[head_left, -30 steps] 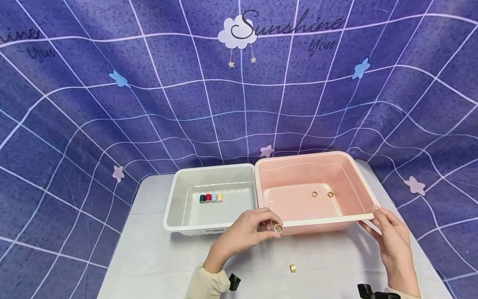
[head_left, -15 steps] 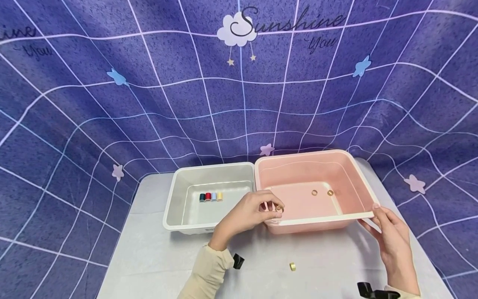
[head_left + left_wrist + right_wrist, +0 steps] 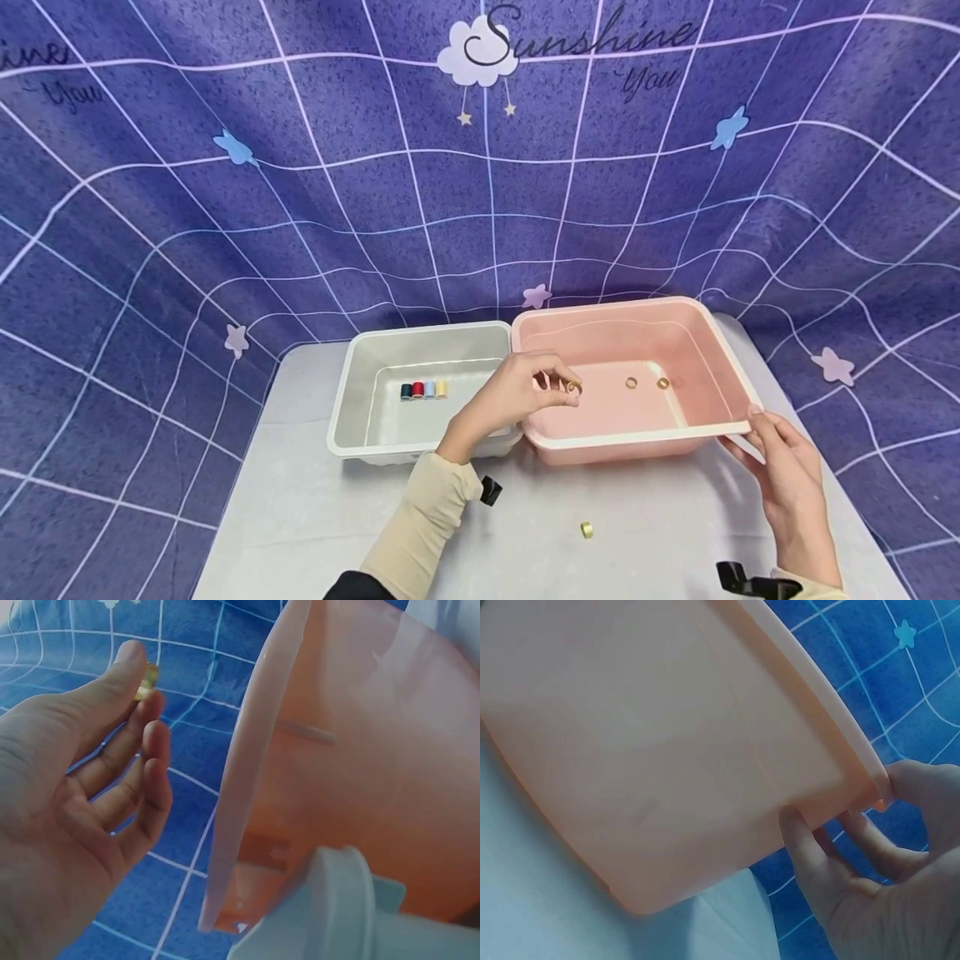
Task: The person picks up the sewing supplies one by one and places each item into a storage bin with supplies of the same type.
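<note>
My left hand [image 3: 517, 390] is over the left part of the pink basin [image 3: 637, 442], pinching a gold-coloured ring [image 3: 573, 387] between thumb and fingertips. In the left wrist view the ring [image 3: 148, 679] shows at the thumb tip, with the other fingers loosely curled below. Two similar rings, a nearer one [image 3: 632, 383] and a farther-right one [image 3: 663, 383], lie on the basin's floor. At the basin's front right corner my right hand [image 3: 787, 475] grips the rim, thumb on top and fingers underneath against the outer wall [image 3: 705, 772].
Left of the pink basin, side by side with it, stands a light grey basin [image 3: 339, 417] holding several small thread spools [image 3: 423, 390] in a row. Another gold-coloured ring [image 3: 587, 530] lies on the white tabletop [image 3: 660, 542] in front. A purple patterned cloth [image 3: 375, 208] hangs behind.
My left hand has carried the ring from in front of the pink basin's near rim, up over it and farther in. The right hand has kept its grip on the corner.
</note>
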`<move>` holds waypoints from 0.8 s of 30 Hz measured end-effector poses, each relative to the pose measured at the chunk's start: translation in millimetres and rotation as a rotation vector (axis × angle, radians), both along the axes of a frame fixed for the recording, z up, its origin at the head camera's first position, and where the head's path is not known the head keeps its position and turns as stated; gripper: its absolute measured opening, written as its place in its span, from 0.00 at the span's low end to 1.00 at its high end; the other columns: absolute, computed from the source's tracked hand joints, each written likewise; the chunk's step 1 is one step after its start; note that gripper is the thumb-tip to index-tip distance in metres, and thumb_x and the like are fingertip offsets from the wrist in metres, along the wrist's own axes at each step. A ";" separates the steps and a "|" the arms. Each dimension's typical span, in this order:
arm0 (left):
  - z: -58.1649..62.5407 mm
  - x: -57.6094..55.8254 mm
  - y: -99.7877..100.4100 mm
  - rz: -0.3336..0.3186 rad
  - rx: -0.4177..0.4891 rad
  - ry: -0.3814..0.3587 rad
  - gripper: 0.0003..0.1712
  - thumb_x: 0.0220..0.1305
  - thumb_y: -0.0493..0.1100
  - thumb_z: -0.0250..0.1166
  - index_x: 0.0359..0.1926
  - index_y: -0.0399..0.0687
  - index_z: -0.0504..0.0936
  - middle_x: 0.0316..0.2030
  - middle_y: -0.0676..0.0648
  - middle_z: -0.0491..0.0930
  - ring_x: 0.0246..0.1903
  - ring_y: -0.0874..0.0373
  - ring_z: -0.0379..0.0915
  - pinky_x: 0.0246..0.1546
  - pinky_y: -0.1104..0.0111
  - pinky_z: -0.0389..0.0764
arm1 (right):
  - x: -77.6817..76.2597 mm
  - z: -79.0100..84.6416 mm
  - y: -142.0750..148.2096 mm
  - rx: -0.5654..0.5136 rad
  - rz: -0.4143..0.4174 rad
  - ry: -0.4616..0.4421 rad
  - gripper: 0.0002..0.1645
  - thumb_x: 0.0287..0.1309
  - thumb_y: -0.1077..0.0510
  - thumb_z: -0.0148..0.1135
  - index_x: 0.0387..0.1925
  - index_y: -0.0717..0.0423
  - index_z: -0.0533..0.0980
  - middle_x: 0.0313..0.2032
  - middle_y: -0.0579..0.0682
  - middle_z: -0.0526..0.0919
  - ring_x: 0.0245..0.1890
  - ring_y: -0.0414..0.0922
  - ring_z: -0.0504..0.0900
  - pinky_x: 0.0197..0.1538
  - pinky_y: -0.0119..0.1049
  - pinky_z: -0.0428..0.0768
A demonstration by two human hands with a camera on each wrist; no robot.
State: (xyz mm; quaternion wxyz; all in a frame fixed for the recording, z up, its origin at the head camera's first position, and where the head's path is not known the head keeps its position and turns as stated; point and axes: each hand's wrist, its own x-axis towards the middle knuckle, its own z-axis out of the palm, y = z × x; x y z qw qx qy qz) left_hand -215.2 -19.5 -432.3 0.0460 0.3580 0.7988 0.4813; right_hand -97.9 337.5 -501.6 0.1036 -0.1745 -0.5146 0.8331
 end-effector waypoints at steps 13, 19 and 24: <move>-2.9 -36.5 17.5 -0.040 0.057 -0.017 0.09 0.63 0.43 0.76 0.44 0.51 0.89 0.35 0.53 0.87 0.34 0.67 0.78 0.37 0.73 0.82 | 0.2 0.2 0.4 0.002 -0.011 -0.014 0.09 0.74 0.63 0.60 0.42 0.54 0.85 0.45 0.39 0.86 0.42 0.36 0.90 0.42 0.36 0.90; -3.2 -51.9 23.6 -0.073 0.042 0.024 0.11 0.64 0.40 0.75 0.46 0.45 0.90 0.38 0.48 0.89 0.36 0.66 0.82 0.40 0.72 0.85 | 0.3 1.3 -0.1 -0.002 -0.003 -0.001 0.09 0.74 0.63 0.59 0.42 0.54 0.86 0.45 0.38 0.87 0.43 0.36 0.90 0.42 0.36 0.90; -1.7 -59.8 30.4 -0.068 0.001 0.000 0.13 0.66 0.41 0.74 0.50 0.44 0.89 0.42 0.47 0.90 0.40 0.62 0.84 0.45 0.71 0.86 | 0.5 1.5 0.2 0.003 0.002 0.000 0.09 0.74 0.62 0.59 0.42 0.54 0.86 0.46 0.38 0.87 0.43 0.36 0.90 0.42 0.36 0.90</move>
